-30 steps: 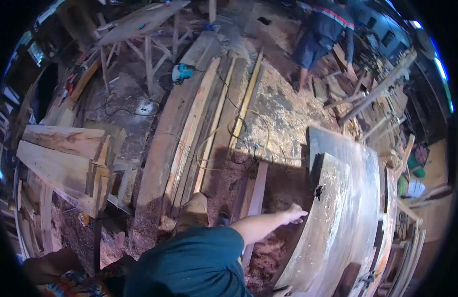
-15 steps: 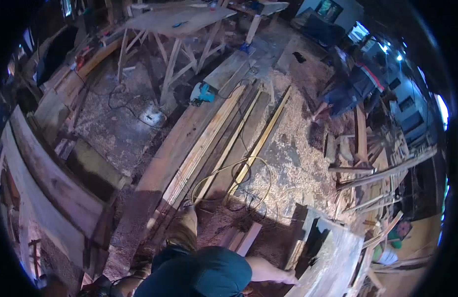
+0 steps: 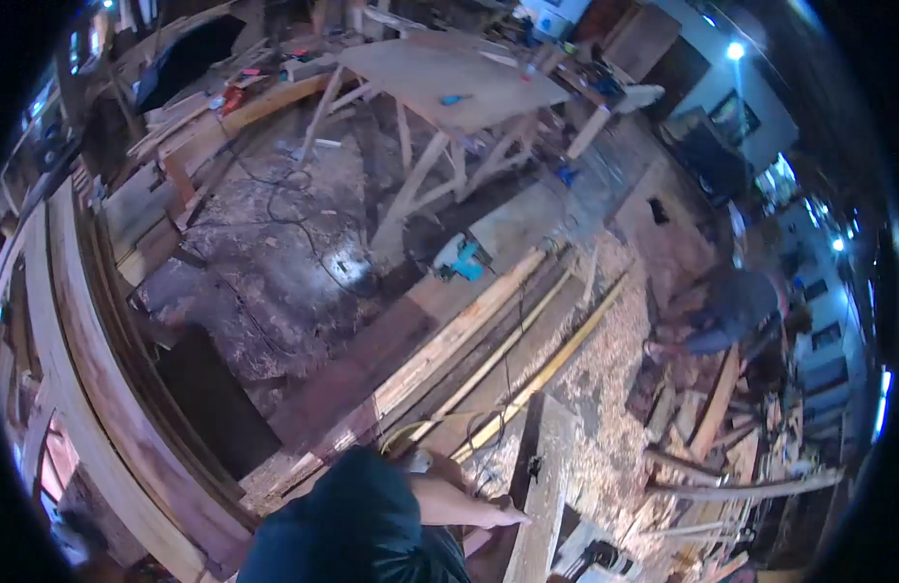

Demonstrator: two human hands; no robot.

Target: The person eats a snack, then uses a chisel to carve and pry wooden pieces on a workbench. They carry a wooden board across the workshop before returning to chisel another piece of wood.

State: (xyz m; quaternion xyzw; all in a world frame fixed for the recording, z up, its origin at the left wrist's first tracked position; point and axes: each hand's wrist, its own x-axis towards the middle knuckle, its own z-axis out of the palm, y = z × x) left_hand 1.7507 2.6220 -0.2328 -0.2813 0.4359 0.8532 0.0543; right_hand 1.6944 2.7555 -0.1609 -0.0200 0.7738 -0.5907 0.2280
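Note:
My left hand [image 3: 506, 512] reaches out to the right from a dark green sleeve [image 3: 338, 515]. Its fingers lie over the near edge of a wooden plank [image 3: 551, 466] and grip it. That plank stands tilted, with one pale face and one dark side. Beside its lower end is a black object [image 3: 605, 558], blurred and too unclear to name. My right hand does not show. Under my arm, part of a bent leg [image 3: 438, 468] is visible.
Long boards [image 3: 372, 360] lie on the shavings-covered floor with a teal power tool [image 3: 462, 257] and cables. A worktable [image 3: 449, 83] stands ahead. Tall planks [image 3: 90, 340] lean at left. Another person [image 3: 731, 311] bends at right near scrap wood [image 3: 707, 466].
My view has swung, so the worktable and floor boards sit lower and further right. My hand has moved left in view; the narrow plank now stands out in front of it.

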